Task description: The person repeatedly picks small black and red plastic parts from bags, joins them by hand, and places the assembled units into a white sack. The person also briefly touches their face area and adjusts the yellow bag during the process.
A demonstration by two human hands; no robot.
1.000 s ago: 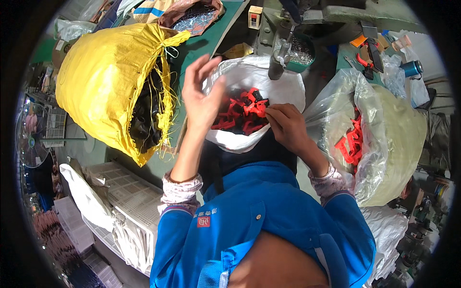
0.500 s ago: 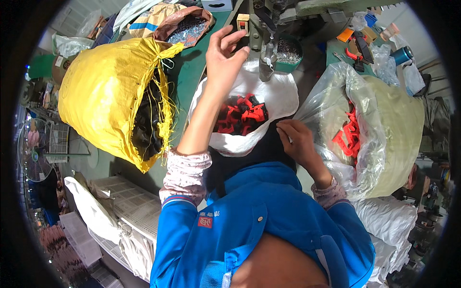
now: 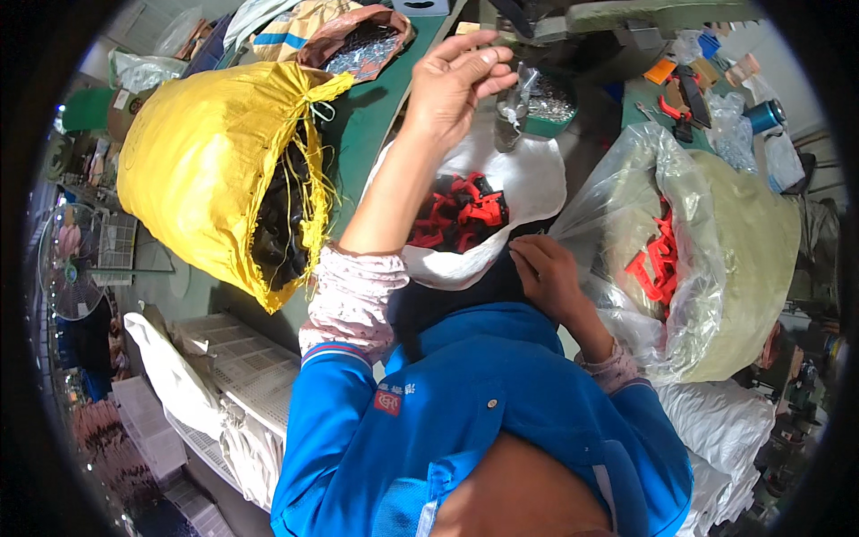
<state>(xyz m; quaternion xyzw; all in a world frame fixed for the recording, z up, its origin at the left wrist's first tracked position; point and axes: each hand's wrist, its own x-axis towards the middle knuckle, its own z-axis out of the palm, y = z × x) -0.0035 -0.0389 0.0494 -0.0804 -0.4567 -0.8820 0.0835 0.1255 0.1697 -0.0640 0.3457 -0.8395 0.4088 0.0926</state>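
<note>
My left hand (image 3: 456,85) is raised at the far side, beside the grey metal post (image 3: 508,125) of a machine. Its fingers bend to the right with the thumb against them; anything between them is too small or hidden to name. Below it, a white sack (image 3: 537,174) holds a pile of red and black plastic parts (image 3: 465,210). My right hand (image 3: 548,277) is near the sack's lower right edge, thumb and fingers drawn together. Whatever it may hold cannot be made out. A dark cloth (image 3: 452,302) lies between the sack and my blue jacket.
On the left, a yellow woven sack (image 3: 201,170) lies open over black parts (image 3: 282,233). Clear plastic lines the sack of red parts (image 3: 659,264) on the right. Farther back are a bag of metal pieces (image 3: 367,49) and a green bin (image 3: 550,121) of small metal pieces.
My left hand has moved right and slightly farther away toward the machine post, its fingers and thumb coming closer together. My right hand remains by the sack's edge, slightly lower.
</note>
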